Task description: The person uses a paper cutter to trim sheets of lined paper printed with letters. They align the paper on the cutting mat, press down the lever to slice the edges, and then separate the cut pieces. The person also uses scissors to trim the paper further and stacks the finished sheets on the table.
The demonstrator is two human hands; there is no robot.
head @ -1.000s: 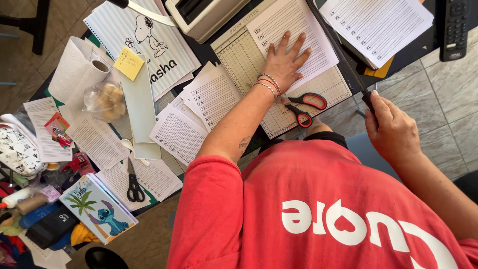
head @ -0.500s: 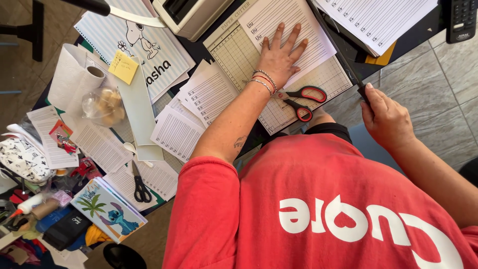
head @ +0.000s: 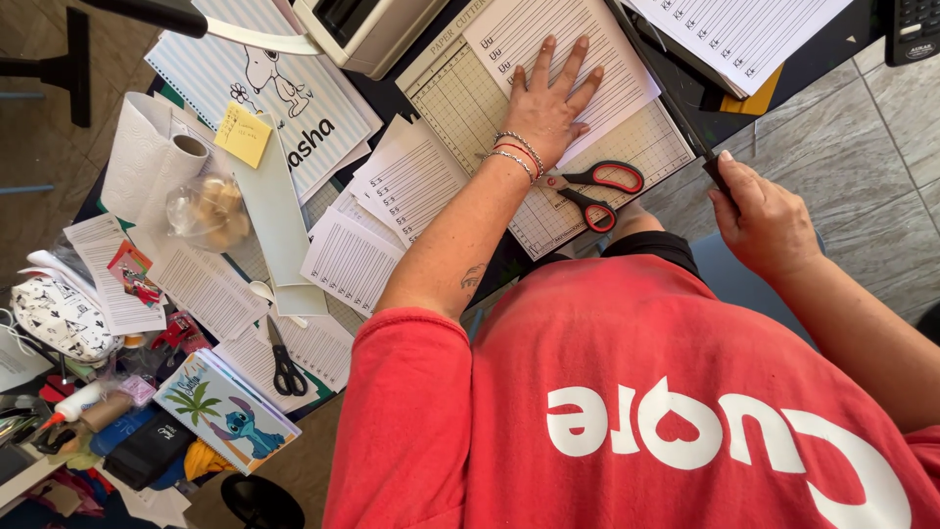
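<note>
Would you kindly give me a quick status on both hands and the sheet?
Left hand flat on lined sheet, pinning it to paper cutter. Right hand gripping cutter handle. Red scissors lying on cutter board.

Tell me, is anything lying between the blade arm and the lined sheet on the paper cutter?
Nothing visible: the left hand presses the lined sheet flat, away from the cutting edge; the right hand grips the blade arm's handle.

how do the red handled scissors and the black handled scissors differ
The red-handled scissors lie on the gridded paper cutter board, just beside the left hand's wrist; the black-handled scissors lie farther off, on the lined sheets at the table's near edge. The red pair has red loops with dark blades; the black pair is dark all over. The red pair looks larger. Both lie flat, untouched by either hand.
</note>
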